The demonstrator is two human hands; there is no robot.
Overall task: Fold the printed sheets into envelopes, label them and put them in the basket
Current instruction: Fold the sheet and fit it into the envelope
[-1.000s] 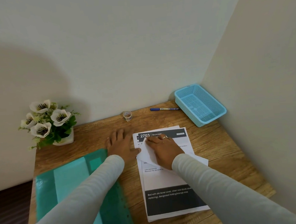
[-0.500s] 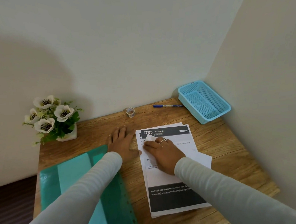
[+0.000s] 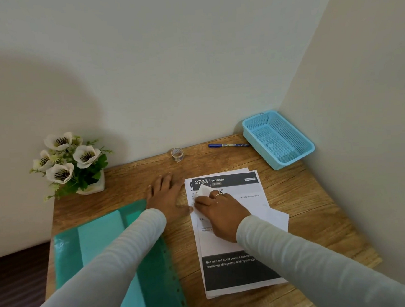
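Note:
A stack of printed sheets headed "2703 BEDROOM" lies on the wooden desk. On top of it rests a white folded sheet, its corner poking out from under my right hand. That hand presses flat on the folded sheet, fingers pointing left. My left hand lies flat on the desk, fingers spread, just left of the stack. The empty light-blue mesh basket stands in the far right corner. A blue pen lies beside it.
A small roll of clear tape stands at the back by the wall. A pot of white artificial flowers sits at the far left. A green plastic folder covers the near left of the desk. Walls close in behind and on the right.
My right hand has slid slightly left along the folded sheet. The camera has shifted a little. The left hand stays where it was.

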